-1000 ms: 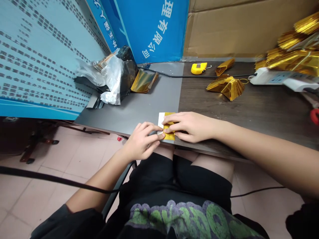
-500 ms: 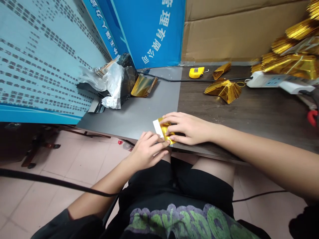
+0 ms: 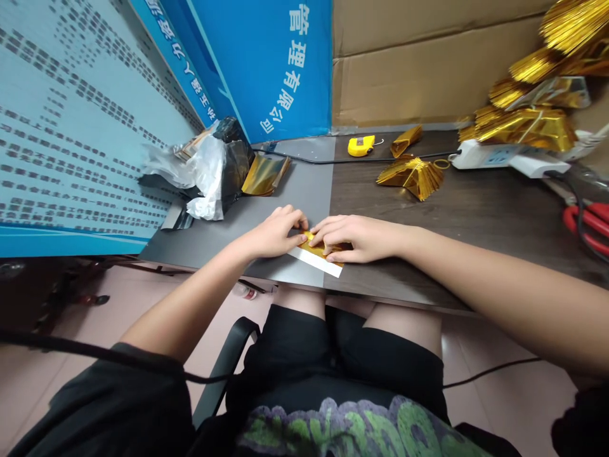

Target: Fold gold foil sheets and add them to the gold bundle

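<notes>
A small gold foil sheet with a white underside (image 3: 318,259) lies at the near edge of the desk (image 3: 476,216). My left hand (image 3: 276,230) pinches its far left corner with curled fingers. My right hand (image 3: 356,238) lies flat on top of the sheet, fingers stretched out and pressing it down. Most of the gold side is hidden under my fingers; a white strip shows along the near edge.
A folded gold foil fan (image 3: 413,176) and a yellow tape measure (image 3: 360,145) lie further back. A white power strip (image 3: 504,160) and a heap of gold foil pieces (image 3: 528,120) sit at the right. Plastic bags (image 3: 209,168) lie at the left. Red scissors (image 3: 587,225) rest at far right.
The sheet has turned so its white strip now faces the near edge. My left hand has moved from the near side up to the sheet's far left corner.
</notes>
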`<state>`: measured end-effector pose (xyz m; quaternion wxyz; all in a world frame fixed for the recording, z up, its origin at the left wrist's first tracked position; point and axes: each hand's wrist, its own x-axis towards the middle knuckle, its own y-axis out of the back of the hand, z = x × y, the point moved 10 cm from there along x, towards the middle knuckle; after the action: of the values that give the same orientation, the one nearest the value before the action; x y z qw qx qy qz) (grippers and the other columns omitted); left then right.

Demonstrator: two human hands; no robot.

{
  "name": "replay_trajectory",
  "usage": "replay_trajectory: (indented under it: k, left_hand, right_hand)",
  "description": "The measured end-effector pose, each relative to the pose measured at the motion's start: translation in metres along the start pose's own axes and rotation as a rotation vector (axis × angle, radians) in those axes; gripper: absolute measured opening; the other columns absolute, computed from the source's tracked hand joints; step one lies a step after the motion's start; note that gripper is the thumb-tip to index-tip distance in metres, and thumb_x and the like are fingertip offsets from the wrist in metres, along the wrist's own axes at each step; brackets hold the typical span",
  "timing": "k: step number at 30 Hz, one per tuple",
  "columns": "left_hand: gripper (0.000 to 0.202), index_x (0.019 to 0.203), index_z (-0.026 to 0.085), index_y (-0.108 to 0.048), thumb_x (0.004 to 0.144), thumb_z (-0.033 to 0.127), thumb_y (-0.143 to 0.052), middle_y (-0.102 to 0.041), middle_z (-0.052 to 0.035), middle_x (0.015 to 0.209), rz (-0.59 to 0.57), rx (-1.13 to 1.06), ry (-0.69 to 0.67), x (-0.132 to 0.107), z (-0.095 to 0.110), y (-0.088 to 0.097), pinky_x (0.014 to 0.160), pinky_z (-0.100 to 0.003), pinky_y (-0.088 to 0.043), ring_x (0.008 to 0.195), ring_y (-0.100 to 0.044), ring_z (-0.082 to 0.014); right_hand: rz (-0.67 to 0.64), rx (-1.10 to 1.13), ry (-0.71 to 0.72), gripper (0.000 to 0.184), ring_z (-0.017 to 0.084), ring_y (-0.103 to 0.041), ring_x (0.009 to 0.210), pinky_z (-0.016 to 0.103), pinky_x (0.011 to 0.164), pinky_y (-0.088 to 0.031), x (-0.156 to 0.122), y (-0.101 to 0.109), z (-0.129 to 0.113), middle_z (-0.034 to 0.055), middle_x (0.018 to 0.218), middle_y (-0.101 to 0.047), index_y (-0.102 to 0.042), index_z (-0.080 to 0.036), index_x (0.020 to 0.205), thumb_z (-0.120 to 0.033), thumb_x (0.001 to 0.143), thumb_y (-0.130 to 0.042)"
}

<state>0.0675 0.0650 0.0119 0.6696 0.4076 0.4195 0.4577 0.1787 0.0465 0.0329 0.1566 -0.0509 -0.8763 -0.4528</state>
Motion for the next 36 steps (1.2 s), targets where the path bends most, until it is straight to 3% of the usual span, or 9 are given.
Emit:
replay_trajectory:
  k: [5, 8, 10, 16, 21, 24, 30, 36]
  left_hand:
    - [0.014, 0.089, 0.019, -0.064, 0.083, 0.031, -0.063, -0.064, -0.0005, 0.091, -0.051, -0.001, -0.051, 0.017, 0.005, 0.006, 0.073, -0.019, -0.038, 0.084, -0.054, -0.0105]
    - [0.014, 0.097, 0.021, -0.063, 0.084, 0.025, -0.061, -0.068, 0.0023, 0.084, -0.107, -0.08, 0.014, 0.023, 0.005, 0.006, 0.064, -0.017, -0.036, 0.071, -0.057, -0.0067]
    - [0.023, 0.106, 0.022, -0.064, 0.083, 0.023, -0.061, -0.071, 0.0032, 0.084, -0.11, -0.11, 0.022, 0.028, 0.008, 0.009, 0.064, -0.016, -0.038, 0.069, -0.059, -0.0061]
    - [0.016, 0.09, 0.019, -0.071, 0.084, 0.023, -0.057, -0.073, -0.0007, 0.09, -0.033, -0.011, -0.164, 0.049, 0.023, 0.019, 0.069, -0.017, -0.039, 0.076, -0.059, -0.0065]
    - [0.018, 0.095, 0.019, -0.07, 0.088, 0.027, -0.055, -0.07, 0.0011, 0.087, -0.006, -0.061, -0.287, 0.061, 0.024, 0.018, 0.07, -0.016, -0.04, 0.072, -0.056, -0.0043]
    - [0.017, 0.097, 0.019, -0.07, 0.089, 0.027, -0.057, -0.07, 0.0004, 0.088, 0.064, -0.092, -0.347, 0.063, 0.021, 0.018, 0.072, -0.015, -0.043, 0.075, -0.058, -0.0045]
    - [0.014, 0.095, 0.019, -0.071, 0.09, 0.025, -0.06, -0.068, 0.0012, 0.083, 0.279, -0.143, -0.407, 0.059, 0.011, 0.023, 0.07, -0.015, -0.045, 0.074, -0.058, -0.0039]
    - [0.016, 0.1, 0.021, -0.074, 0.092, 0.026, -0.06, -0.072, 0.0, 0.088, 0.304, -0.095, -0.462, 0.052, 0.012, 0.023, 0.078, -0.017, -0.051, 0.084, -0.064, -0.0056]
  right_hand:
    - [-0.049, -0.057, 0.021, 0.021, 0.023, -0.057, 0.116, 0.041, 0.099, -0.05, -0.003, 0.005, 0.003, 0.0114, 0.115, -0.072, -0.072, -0.017, 0.106, -0.018, 0.099, -0.052]
    - [-0.044, -0.138, 0.017, 0.026, 0.024, -0.056, 0.112, 0.041, 0.096, -0.05, -0.006, 0.012, 0.005, 0.0112, 0.114, -0.072, -0.073, -0.016, 0.101, -0.006, 0.091, -0.051]
    - [-0.019, -0.176, 0.005, 0.023, 0.024, -0.055, 0.109, 0.04, 0.093, -0.051, -0.007, 0.016, 0.008, 0.0112, 0.11, -0.072, -0.072, -0.015, 0.094, -0.006, 0.089, -0.052]
    - [0.099, -0.146, -0.105, 0.024, 0.022, -0.059, 0.102, 0.038, 0.092, -0.051, -0.012, 0.027, 0.031, 0.011, 0.109, -0.074, -0.072, -0.013, 0.108, -0.025, 0.102, -0.052]
    - [0.184, -0.185, -0.192, 0.026, 0.022, -0.062, 0.098, 0.038, 0.089, -0.051, -0.016, 0.038, 0.043, 0.0105, 0.106, -0.075, -0.074, -0.014, 0.101, -0.022, 0.101, -0.05]
    - [0.208, -0.221, -0.254, 0.026, 0.022, -0.062, 0.095, 0.038, 0.087, -0.052, -0.017, 0.04, 0.05, 0.0103, 0.101, -0.075, -0.075, -0.015, 0.1, -0.023, 0.102, -0.05]
    - [0.227, -0.226, -0.284, 0.027, 0.022, -0.062, 0.102, 0.04, 0.093, -0.053, -0.019, 0.037, 0.057, 0.0116, 0.11, -0.07, -0.075, -0.017, 0.112, -0.026, 0.102, -0.051]
    - [0.254, -0.269, -0.316, 0.026, 0.023, -0.061, 0.102, 0.04, 0.094, -0.052, -0.022, 0.037, 0.061, 0.0119, 0.113, -0.069, -0.074, -0.015, 0.112, -0.025, 0.102, -0.052]
